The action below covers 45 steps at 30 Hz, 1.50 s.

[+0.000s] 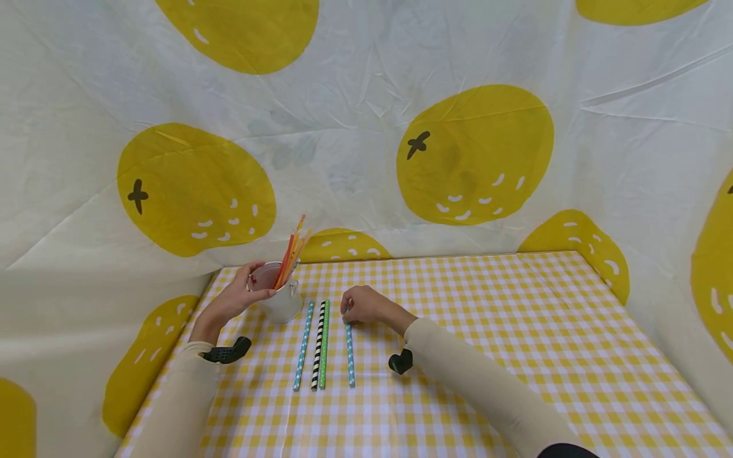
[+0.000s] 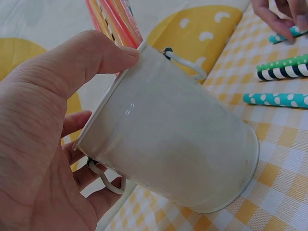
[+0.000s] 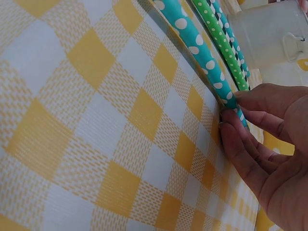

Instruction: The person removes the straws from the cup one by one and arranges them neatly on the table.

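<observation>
My left hand [image 1: 231, 302] grips a small white metal bucket [image 1: 284, 305] at its rim, the thumb on the near side in the left wrist view. Red and orange straws [image 1: 289, 257] stand in the bucket, leaning right. My right hand [image 1: 363, 304] pinches the far end of a blue straw with white dots [image 1: 350, 362], which lies along the table; thumb and fingertips meet around it in the right wrist view. Left of it lie a green dotted straw [image 1: 324, 350], a black-and-white striped straw [image 1: 317, 356] and another blue dotted straw [image 1: 302, 356], roughly parallel.
A yellow-and-white checked cloth [image 1: 487, 331] covers the table. Behind the table and to its left hangs a white curtain [image 1: 343, 178] printed with large yellow fruit. The bucket has small side handles [image 2: 190, 65].
</observation>
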Each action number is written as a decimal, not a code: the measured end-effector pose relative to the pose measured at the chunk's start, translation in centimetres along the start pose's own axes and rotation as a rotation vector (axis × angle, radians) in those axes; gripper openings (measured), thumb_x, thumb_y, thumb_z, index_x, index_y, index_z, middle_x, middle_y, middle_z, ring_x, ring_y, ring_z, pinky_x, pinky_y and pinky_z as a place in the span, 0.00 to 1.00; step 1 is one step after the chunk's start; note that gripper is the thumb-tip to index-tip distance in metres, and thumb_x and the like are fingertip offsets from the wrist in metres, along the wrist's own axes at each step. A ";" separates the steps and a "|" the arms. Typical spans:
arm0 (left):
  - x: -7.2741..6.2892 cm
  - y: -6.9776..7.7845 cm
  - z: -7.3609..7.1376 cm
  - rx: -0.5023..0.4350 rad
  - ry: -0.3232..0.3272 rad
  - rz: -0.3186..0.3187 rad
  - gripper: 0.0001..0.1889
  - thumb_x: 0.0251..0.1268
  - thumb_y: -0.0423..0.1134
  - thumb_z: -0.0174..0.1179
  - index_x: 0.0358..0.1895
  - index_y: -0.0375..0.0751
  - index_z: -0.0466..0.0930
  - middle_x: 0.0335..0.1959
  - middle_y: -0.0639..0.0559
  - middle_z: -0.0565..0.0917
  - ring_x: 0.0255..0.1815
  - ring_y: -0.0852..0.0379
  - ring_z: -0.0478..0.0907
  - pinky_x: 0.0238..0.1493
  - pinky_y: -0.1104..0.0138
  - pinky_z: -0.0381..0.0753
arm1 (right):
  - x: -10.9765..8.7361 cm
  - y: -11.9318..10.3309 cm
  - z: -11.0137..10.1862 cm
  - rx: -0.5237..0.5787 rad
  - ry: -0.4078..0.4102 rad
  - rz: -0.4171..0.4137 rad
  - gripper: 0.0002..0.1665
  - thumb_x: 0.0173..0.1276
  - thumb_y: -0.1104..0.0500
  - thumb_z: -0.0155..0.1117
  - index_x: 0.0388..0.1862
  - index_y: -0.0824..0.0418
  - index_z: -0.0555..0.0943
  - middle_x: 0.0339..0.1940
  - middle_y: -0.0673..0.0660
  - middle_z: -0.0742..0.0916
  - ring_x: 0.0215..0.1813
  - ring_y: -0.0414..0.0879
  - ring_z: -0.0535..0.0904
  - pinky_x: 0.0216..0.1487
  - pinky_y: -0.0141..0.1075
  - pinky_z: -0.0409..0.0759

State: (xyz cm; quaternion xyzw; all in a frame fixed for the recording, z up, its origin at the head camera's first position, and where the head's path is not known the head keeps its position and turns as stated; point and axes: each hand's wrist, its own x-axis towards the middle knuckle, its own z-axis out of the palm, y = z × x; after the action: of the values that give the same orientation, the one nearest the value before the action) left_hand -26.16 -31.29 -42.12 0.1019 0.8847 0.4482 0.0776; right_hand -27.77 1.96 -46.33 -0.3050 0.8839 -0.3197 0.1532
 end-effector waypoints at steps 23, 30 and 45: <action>0.0 -0.3 -0.3 0.014 0.005 -0.021 0.48 0.69 0.50 0.66 0.81 0.40 0.44 0.77 0.35 0.49 0.70 0.36 0.53 0.63 0.41 0.60 | 0.9 -0.8 0.3 -0.137 0.096 -0.137 0.05 0.69 0.61 0.68 0.40 0.56 0.90 0.33 0.48 0.84 0.35 0.41 0.76 0.36 0.36 0.76; 0.1 -0.2 0.0 -0.013 0.004 -0.031 0.48 0.69 0.49 0.66 0.81 0.40 0.43 0.78 0.34 0.48 0.73 0.34 0.53 0.67 0.39 0.59 | 1.4 -1.3 1.5 -0.213 0.060 -0.163 0.07 0.72 0.60 0.67 0.44 0.52 0.90 0.39 0.49 0.84 0.39 0.39 0.76 0.38 0.33 0.75; -1.2 2.8 0.1 -0.052 -0.003 -0.032 0.45 0.71 0.39 0.64 0.80 0.32 0.43 0.76 0.28 0.47 0.73 0.29 0.52 0.67 0.37 0.56 | 1.5 -1.6 1.6 -0.264 0.012 -0.173 0.09 0.74 0.58 0.65 0.46 0.49 0.91 0.39 0.46 0.84 0.39 0.38 0.77 0.38 0.32 0.76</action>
State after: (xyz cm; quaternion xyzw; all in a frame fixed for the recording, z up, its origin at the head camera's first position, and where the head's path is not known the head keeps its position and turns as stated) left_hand -24.66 -29.87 -39.89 0.0863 0.8743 0.4694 0.0890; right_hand -27.46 -0.72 -46.56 -0.3956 0.8896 -0.2145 0.0783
